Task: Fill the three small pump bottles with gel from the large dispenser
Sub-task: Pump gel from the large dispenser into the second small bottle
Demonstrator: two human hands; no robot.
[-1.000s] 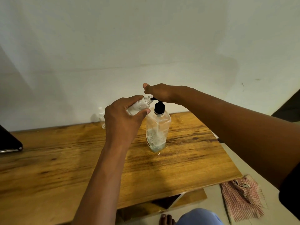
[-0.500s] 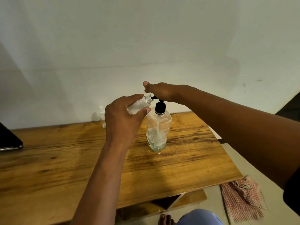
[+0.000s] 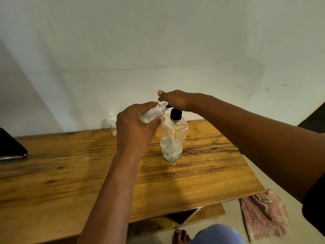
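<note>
- The bench (image 3: pixel 70 173) carries the work: your large dispenser (image 3: pixel 173 138) stands upright near its middle, with gel only in its lower part.
- Your left hand (image 3: pixel 135 127) is curled round a small bottle (image 3: pixel 154 112), thumb below and fingers over it, and holds it tilted in the air with its open neck right at the black spout (image 3: pixel 169 106).
- Your right hand (image 3: pixel 175 100) rests on top of the pump head; its fingers are hidden behind it, so you cannot tell how far they curl.
- Another small pump bottle (image 3: pixel 113 124) stands at the back edge by the wall; the third is not in sight.
- Risk: the neck is narrow and the bottle is steeply tilted. If it drifts off the spout on a stroke, gel would likely fall onto the bench.
- Risk: a hard push on a near-empty dispenser may rock it or spit air, splattering gel.
</note>
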